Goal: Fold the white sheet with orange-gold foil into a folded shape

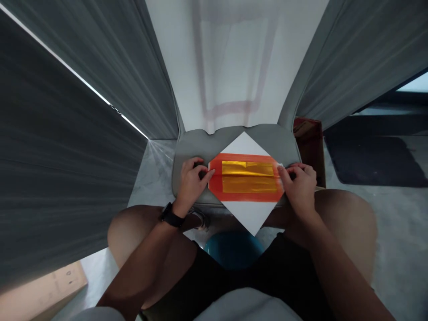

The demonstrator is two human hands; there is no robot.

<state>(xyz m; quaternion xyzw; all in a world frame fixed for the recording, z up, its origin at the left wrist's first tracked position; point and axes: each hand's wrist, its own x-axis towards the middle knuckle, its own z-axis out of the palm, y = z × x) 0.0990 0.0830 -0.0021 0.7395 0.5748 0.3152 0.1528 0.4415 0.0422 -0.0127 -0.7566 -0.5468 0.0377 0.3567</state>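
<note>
A square sheet of joss paper is turned like a diamond over the front of a grey chair seat. It is white, with a broad orange band and a gold foil panel across its middle. My left hand pinches the left end of the band between thumb and forefinger. At the opposite end, my right hand grips the paper the same way. Both side corners look blunt, and I cannot tell whether they are folded under. The lower white corner hangs past the seat's front edge, while the upper one lies over the seat.
A white chair back rises behind the seat between grey curtains. A reddish cardboard box stands right of the chair, near a dark mat. Below the paper shows a blue rounded object. Another cardboard box lies lower left.
</note>
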